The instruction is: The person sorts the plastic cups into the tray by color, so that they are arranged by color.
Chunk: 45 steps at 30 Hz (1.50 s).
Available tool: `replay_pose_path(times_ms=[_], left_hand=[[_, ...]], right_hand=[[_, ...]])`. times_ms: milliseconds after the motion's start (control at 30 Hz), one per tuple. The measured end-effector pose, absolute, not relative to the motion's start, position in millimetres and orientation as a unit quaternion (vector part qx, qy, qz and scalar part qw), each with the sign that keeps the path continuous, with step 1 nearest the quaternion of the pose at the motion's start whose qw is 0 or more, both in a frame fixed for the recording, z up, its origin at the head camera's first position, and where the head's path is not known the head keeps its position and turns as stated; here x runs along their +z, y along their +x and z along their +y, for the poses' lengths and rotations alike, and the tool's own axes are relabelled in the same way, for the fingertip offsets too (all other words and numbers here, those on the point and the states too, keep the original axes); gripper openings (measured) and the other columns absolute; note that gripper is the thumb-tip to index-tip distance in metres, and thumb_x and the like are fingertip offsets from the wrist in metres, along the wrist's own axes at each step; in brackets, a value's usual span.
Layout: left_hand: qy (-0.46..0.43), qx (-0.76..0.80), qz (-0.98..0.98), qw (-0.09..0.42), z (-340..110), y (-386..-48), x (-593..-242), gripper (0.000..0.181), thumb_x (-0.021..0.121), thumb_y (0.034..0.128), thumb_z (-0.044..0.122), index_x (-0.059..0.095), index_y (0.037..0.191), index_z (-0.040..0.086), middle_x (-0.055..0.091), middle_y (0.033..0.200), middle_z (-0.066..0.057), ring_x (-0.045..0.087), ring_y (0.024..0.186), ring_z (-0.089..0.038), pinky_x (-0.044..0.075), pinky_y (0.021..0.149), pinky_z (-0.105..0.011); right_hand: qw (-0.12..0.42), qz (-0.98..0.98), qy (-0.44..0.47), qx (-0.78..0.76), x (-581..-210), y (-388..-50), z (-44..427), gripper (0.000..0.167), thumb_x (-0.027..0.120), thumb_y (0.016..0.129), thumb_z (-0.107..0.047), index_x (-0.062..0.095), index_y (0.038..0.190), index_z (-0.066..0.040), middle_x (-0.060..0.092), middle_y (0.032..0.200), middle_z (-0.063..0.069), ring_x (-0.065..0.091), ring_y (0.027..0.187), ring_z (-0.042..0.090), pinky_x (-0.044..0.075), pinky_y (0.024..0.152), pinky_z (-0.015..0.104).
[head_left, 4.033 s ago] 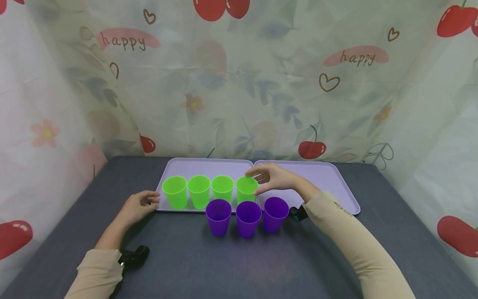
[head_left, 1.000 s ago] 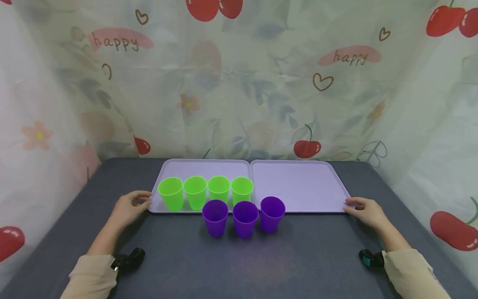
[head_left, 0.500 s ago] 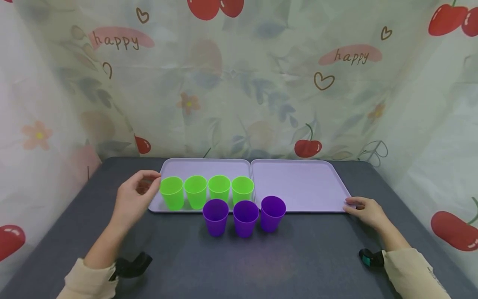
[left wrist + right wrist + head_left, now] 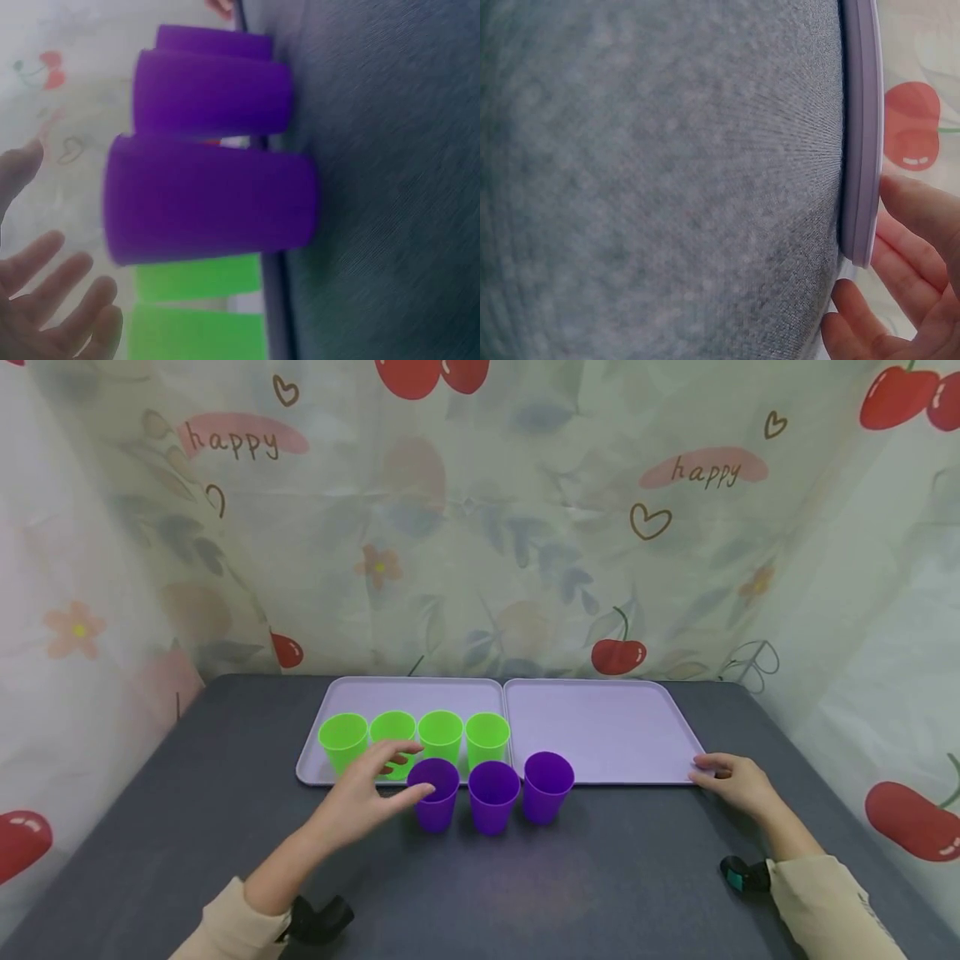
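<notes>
My left hand (image 4: 367, 797) is held over the table at the leftmost purple cup (image 4: 434, 810), thumb and fingers spread apart. In the left wrist view a gap shows between its fingers (image 4: 64, 281) and that cup. Two more purple cups, a middle one (image 4: 492, 802) and a right one (image 4: 547, 789), stand upright beside it. My right hand (image 4: 738, 785) rests at the front right corner of the right lilac tray (image 4: 600, 735), its fingers lightly bent and touching the rim.
The left lilac tray (image 4: 412, 691) adjoins the right one. Several green cups stand upright in a row on it, including the rightmost green cup (image 4: 487, 739); my left hand partly covers some. A dark cloth (image 4: 540, 885) covers the table, and a patterned curtain (image 4: 465, 568) hangs behind.
My left hand has left the left tray's edge and moved right to the leftmost purple cup, its fingers spreading. Earlier, my right hand went from the rightmost green cup to the right tray's corner.
</notes>
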<state>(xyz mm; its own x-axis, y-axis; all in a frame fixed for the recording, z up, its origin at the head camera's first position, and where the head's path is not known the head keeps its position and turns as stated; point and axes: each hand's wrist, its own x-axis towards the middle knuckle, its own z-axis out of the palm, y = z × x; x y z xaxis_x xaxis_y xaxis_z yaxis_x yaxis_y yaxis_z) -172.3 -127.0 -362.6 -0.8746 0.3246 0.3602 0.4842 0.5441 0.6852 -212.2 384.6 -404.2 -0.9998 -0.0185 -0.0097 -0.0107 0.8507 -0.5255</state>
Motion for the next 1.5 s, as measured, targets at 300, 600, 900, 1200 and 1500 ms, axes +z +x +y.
replay_pose_path(times_ms=[300,600,900,1200,1500], left_hand=[[-0.222,-0.419,-0.877,0.075,-115,-171,-377,0.071,0.080,0.0709,0.032,0.049,0.131,0.009,0.054,0.129,-0.009,0.052,0.118,-0.026,0.047,0.091,-0.046],[-0.210,-0.421,-0.881,0.055,-113,-172,-383,0.077,0.081,0.0695,0.032,0.046,0.134,0.010,0.053,0.133,-0.011,0.051,0.122,-0.026,0.049,0.091,-0.043],[-0.214,-0.420,-0.878,0.084,-113,-173,-383,0.066,0.081,0.0706,0.024,0.052,0.128,0.007,0.060,0.124,-0.010,0.056,0.114,-0.024,0.052,0.085,-0.037],[-0.213,-0.419,-0.877,0.101,-116,-172,-373,0.062,0.081,0.0702,0.022,0.054,0.125,0.010,0.061,0.122,-0.006,0.058,0.111,-0.021,0.051,0.088,-0.039],[-0.217,-0.424,-0.872,0.107,-120,-171,-353,0.062,0.080,0.0718,0.020,0.052,0.127,0.010,0.060,0.121,-0.005,0.059,0.106,-0.019,0.050,0.087,-0.038]], right_hand=[[0.013,0.961,-0.004,-0.275,-403,-211,384,0.044,0.063,0.089,-0.025,0.058,0.116,0.010,0.056,0.118,0.034,0.058,0.102,0.045,0.049,0.081,0.050],[0.015,0.961,-0.007,-0.277,-402,-211,382,0.044,0.062,0.089,-0.025,0.058,0.116,0.010,0.055,0.119,0.035,0.058,0.103,0.046,0.049,0.083,0.051],[0.019,0.960,-0.007,-0.278,-403,-211,383,0.045,0.062,0.089,-0.026,0.057,0.117,0.010,0.054,0.120,0.035,0.057,0.104,0.046,0.048,0.084,0.051],[0.017,0.960,-0.003,-0.281,-403,-211,384,0.046,0.062,0.089,-0.027,0.057,0.117,0.010,0.054,0.120,0.035,0.057,0.104,0.046,0.048,0.084,0.051],[0.018,0.959,-0.007,-0.282,-403,-211,384,0.047,0.062,0.088,-0.028,0.058,0.116,0.010,0.055,0.119,0.035,0.057,0.103,0.046,0.049,0.083,0.051]])
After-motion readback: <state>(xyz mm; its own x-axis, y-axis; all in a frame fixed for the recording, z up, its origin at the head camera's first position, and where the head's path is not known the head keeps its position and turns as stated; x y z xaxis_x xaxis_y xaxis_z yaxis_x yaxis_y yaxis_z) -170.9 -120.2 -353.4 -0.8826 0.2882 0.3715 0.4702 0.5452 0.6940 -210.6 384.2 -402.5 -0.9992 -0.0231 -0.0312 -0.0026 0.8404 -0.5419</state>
